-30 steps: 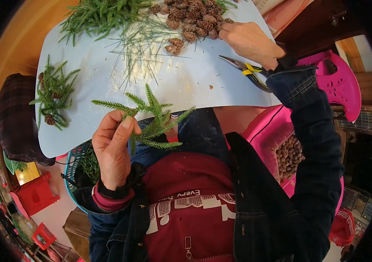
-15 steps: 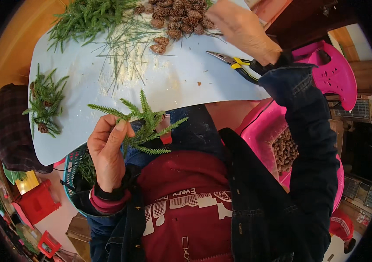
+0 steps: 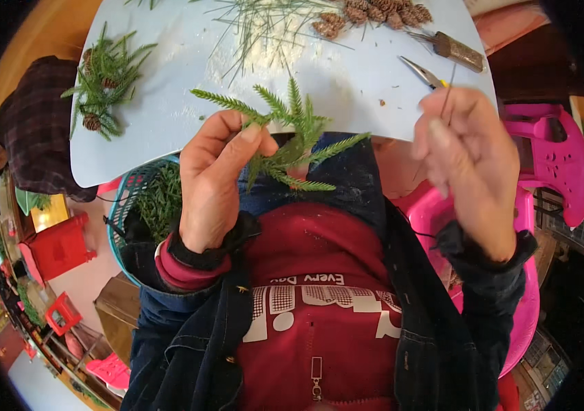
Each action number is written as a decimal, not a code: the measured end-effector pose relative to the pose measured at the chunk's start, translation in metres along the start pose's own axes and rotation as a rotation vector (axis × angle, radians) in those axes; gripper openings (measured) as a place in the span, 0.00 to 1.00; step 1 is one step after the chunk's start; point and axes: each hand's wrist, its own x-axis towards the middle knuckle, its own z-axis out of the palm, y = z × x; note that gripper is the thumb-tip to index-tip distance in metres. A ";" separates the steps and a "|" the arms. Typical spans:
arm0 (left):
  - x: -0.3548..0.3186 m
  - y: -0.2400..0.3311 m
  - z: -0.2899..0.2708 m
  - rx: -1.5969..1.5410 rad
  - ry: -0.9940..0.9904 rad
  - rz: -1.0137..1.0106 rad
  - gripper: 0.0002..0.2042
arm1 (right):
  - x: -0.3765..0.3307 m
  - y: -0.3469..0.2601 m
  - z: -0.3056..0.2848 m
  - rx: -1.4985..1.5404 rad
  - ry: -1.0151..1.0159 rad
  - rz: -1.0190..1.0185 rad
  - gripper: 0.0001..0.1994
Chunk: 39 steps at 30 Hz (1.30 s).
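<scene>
My left hand pinches a green pine sprig by its stem, just past the table's near edge. The sprig's needled tips fan out to the right over my lap. My right hand, somewhat blurred, is closed on a thin dark wire that sticks out above and below the fingers. Partly hidden behind that hand, pliers with yellow-and-black handles lie on the table. Beyond them is a brown block-like bundle with thin wires coming out of one end.
The pale table bears pine cones, loose green wires amid pale powder, and a sprig with small cones. A teal basket of greenery stands at left, a pink chair at right. Another person's checked sleeve shows far left.
My right hand has come back from the far cone pile toward me, now with a thin wire. The view has shifted, bringing the brown bundle into sight. My left hand still holds the sprig.
</scene>
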 end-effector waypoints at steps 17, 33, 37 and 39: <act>-0.019 -0.009 0.014 -0.076 0.027 0.222 0.09 | -0.024 0.050 0.066 0.019 -0.182 -0.137 0.05; -0.018 -0.009 0.013 -0.173 -0.081 0.195 0.08 | -0.017 0.064 0.069 0.047 -0.143 -0.164 0.06; -0.018 -0.008 0.010 -0.231 -0.102 0.089 0.08 | -0.015 0.073 0.071 0.059 -0.143 -0.248 0.07; -0.017 -0.009 0.007 -0.218 -0.147 0.089 0.08 | -0.014 0.074 0.072 0.062 -0.139 -0.268 0.07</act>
